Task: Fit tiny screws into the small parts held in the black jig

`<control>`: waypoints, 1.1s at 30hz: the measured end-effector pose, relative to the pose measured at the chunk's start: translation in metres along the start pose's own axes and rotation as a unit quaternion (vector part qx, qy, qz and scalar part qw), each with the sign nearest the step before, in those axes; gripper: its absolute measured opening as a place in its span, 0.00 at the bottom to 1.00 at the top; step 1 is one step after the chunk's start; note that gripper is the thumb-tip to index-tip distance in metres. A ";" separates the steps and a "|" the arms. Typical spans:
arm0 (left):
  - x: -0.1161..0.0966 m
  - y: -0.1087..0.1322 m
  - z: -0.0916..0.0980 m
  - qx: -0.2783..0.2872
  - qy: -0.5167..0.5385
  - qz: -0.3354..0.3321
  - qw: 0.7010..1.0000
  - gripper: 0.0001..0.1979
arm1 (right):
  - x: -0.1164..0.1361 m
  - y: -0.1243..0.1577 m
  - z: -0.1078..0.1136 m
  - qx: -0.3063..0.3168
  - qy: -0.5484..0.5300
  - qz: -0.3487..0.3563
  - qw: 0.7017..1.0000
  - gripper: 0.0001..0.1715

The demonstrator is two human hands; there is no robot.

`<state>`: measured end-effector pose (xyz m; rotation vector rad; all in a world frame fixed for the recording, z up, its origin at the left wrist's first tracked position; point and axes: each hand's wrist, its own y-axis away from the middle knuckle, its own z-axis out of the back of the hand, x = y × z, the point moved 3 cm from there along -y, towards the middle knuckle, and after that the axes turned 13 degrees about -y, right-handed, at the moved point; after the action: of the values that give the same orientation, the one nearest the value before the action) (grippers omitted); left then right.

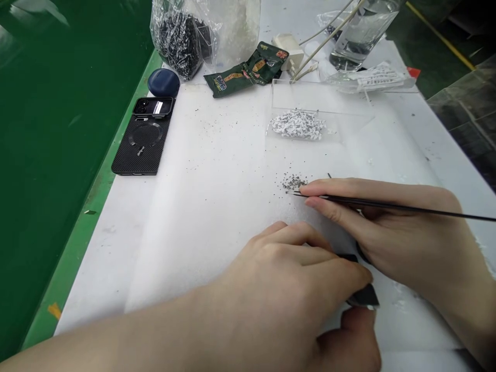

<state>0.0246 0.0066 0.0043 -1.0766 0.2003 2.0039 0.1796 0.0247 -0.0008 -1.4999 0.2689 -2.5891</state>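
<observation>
Thin black tweezers (387, 205) lie pinched between the thumb and fingers of my right hand (411, 222). Their tips touch or hover just above a small scatter of tiny dark bits (293, 182) on the white foam sheet (186, 217). My left hand (294, 268) is closed around a small black piece (366, 295), close below my right hand. Much of that piece is covered by my fingers, so its kind and full shape do not show. Beyond the dark bits, small white pieces (298, 125) are heaped in a clear plastic tray (272, 95).
Along the left table edge lie a black phone (139, 150) and a dark blue round case (163, 82). At the back stand a bag of black parts (182, 44), a green wrapper (248, 72), a white charger (289, 49) with cable and a clear bottle (360, 39).
</observation>
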 end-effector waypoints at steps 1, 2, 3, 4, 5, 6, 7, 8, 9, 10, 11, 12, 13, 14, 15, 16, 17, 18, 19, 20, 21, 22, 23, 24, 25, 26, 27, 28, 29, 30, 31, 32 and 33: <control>0.000 0.000 0.000 0.002 0.002 0.001 1.000 0.11 | 0.000 0.000 0.000 0.004 -0.007 -0.001 1.000 0.08; 0.001 -0.001 0.000 0.003 0.006 0.003 1.000 0.11 | -0.001 0.000 0.000 0.006 -0.014 -0.002 1.000 0.07; 0.001 -0.001 0.000 0.005 0.010 0.003 1.000 0.11 | -0.001 0.000 0.000 0.008 -0.020 -0.003 1.000 0.07; 0.001 -0.001 0.000 0.005 0.013 0.002 1.000 0.11 | -0.002 0.000 0.000 0.008 -0.023 -0.006 1.000 0.06; 0.001 -0.001 -0.001 0.002 0.016 -0.001 1.000 0.11 | -0.003 0.000 0.001 0.006 -0.026 -0.009 1.000 0.06; 0.000 -0.001 -0.001 -0.003 0.017 -0.005 1.000 0.12 | -0.004 0.000 0.001 0.003 -0.029 -0.014 0.999 0.06; 0.000 0.000 -0.001 -0.009 0.016 -0.010 1.000 0.13 | -0.004 0.000 0.002 -0.001 -0.032 -0.020 0.999 0.06; -0.001 0.000 -0.001 -0.017 0.015 -0.016 1.000 0.13 | -0.004 0.000 0.003 -0.007 -0.036 -0.026 0.999 0.06; -0.002 0.001 -0.002 -0.024 0.011 -0.021 0.999 0.13 | -0.004 0.000 0.005 -0.014 -0.040 -0.031 0.999 0.06; -0.002 0.002 -0.002 -0.031 0.006 -0.025 0.999 0.14 | -0.002 0.000 0.007 -0.024 -0.040 -0.033 0.998 0.06; -0.003 0.003 -0.001 -0.036 0.000 -0.030 0.999 0.13 | 0.001 0.000 0.010 -0.037 -0.036 -0.034 0.998 0.05; -0.004 0.004 -0.001 -0.043 -0.008 -0.034 0.998 0.13 | 0.004 0.001 0.014 -0.051 -0.027 -0.035 0.998 0.05; -0.004 0.004 0.001 -0.050 -0.016 -0.037 0.998 0.13 | 0.008 0.003 0.019 -0.067 -0.018 -0.034 0.997 0.04; -0.004 0.005 0.002 -0.058 -0.024 -0.040 0.997 0.13 | 0.012 0.005 0.025 -0.080 -0.013 -0.033 0.996 0.05; -0.004 0.005 0.003 -0.066 -0.032 -0.040 0.997 0.13 | 0.015 0.007 0.031 -0.085 -0.011 -0.032 0.996 0.05; -0.004 0.005 0.005 -0.073 -0.040 -0.039 0.996 0.13 | 0.017 0.010 0.036 -0.080 -0.017 -0.028 0.996 0.06; -0.003 0.005 0.006 -0.076 -0.049 -0.035 0.995 0.12 | 0.019 0.012 0.042 -0.068 -0.031 -0.022 0.997 0.06; -0.003 0.005 0.007 -0.077 -0.058 -0.029 0.995 0.12 | 0.019 0.015 0.047 -0.050 -0.051 -0.012 0.997 0.05; -0.002 0.004 0.008 -0.079 -0.065 -0.025 0.994 0.11 | 0.018 0.017 0.051 -0.028 -0.074 0.001 0.997 0.04; -0.001 0.004 0.008 -0.079 -0.072 -0.021 0.994 0.11 | 0.017 0.019 0.053 -0.004 -0.101 0.018 0.995 0.03; -0.001 0.003 0.008 -0.078 -0.076 -0.019 0.994 0.10 | 0.015 0.020 0.055 0.019 -0.131 0.036 0.991 0.05; -0.001 0.002 0.008 -0.077 -0.079 -0.017 0.994 0.09 | 0.012 0.021 0.055 0.043 -0.161 0.055 0.984 0.08; -0.001 0.002 0.008 -0.074 -0.079 -0.014 0.994 0.07 | 0.010 0.021 0.054 0.068 -0.186 0.070 0.978 0.10; -0.002 0.002 0.008 -0.072 -0.078 -0.013 0.994 0.06 | 0.008 0.021 0.052 0.094 -0.206 0.085 0.970 0.12; -0.003 0.001 0.008 -0.070 -0.077 -0.011 0.995 0.06 | 0.006 0.021 0.050 0.118 -0.222 0.096 0.963 0.13; -0.003 0.001 0.008 -0.068 -0.076 -0.009 0.995 0.07 | 0.004 0.021 0.047 0.138 -0.233 0.103 0.957 0.14; -0.004 0.001 0.009 -0.068 -0.075 -0.007 0.995 0.08 | 0.002 0.021 0.045 0.151 -0.239 0.107 0.953 0.15; -0.005 0.001 0.009 -0.066 -0.075 -0.004 0.995 0.09 | 0.001 0.021 0.044 0.159 -0.243 0.109 0.951 0.16; -0.005 0.001 0.009 -0.063 -0.075 -0.001 0.995 0.10 | -0.001 0.021 0.043 0.162 -0.244 0.109 0.950 0.16; -0.005 0.001 0.009 -0.061 -0.076 0.001 0.995 0.10 | -0.001 0.021 0.042 0.162 -0.243 0.108 0.950 0.17; -0.005 0.001 0.009 -0.060 -0.076 0.002 0.995 0.10 | -0.002 0.021 0.042 0.162 -0.238 0.106 0.952 0.17; -0.005 0.001 0.009 -0.062 -0.076 0.001 0.995 0.10 | -0.001 0.021 0.042 0.164 -0.232 0.108 0.953 0.18; -0.004 0.001 0.009 -0.064 -0.076 0.000 0.995 0.11 | -0.001 0.021 0.042 0.168 -0.226 0.112 0.953 0.18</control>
<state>0.0200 0.0079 0.0129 -0.9959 -0.0080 2.1113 0.2171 0.0005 0.0144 -1.7489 -0.0508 -1.9302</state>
